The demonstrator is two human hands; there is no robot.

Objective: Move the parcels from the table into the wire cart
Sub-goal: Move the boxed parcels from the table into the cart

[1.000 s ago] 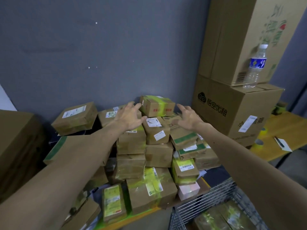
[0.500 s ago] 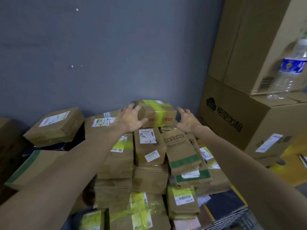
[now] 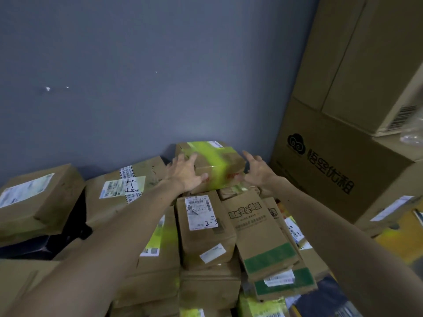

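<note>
A heap of brown cardboard parcels (image 3: 203, 234) lies against the grey wall. On top sits a small parcel wrapped in yellow-green tape (image 3: 215, 160). My left hand (image 3: 185, 173) is spread against its left side, thumb on the front face. My right hand (image 3: 257, 171) is spread at its right end, with the fingers straight; whether it touches the cardboard is unclear. Both arms reach out over the heap. The wire cart is out of view.
Two large cartons (image 3: 332, 175) are stacked at the right, close to my right hand. More parcels (image 3: 34, 200) lie at the left. A flat parcel with a green band (image 3: 258, 234) leans on the heap below my right wrist.
The view has moved closer and tilted up; the cart and the water bottle have left the frame. Both hands went forward from above the heap to the two sides of the top parcel.
</note>
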